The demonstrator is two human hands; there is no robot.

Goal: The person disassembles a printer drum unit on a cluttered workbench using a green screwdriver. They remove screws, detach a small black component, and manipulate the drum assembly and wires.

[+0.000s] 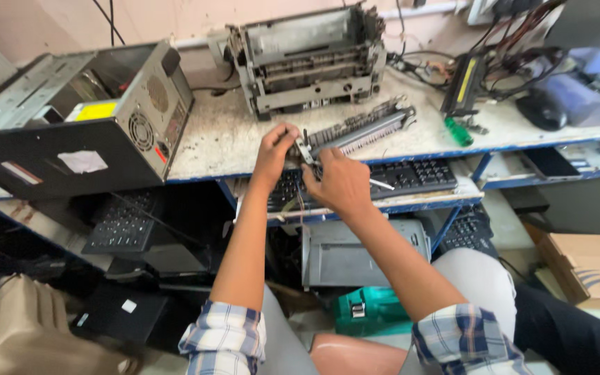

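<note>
Head cam: my left hand (276, 149) pinches the near end of a long grey roller assembly (362, 130) lying at the front edge of the surface (223, 139), and my right hand (342, 182) is closed around a thin metal tool (382, 184) right by it. Looks stiff but fiddly, with fragile plastic bits, so I'd grip the metal end frame. Gutted printer chassis (310, 59) sits behind, PC case (85, 114) to the left.

A long, narrow grey roller assembly (359, 130) from a stripped-down printer lies slantwise near the front edge of a dusty white counter (217, 139). Its near end, with small metal parts, juts over the edge; its far end points up and right.
</note>
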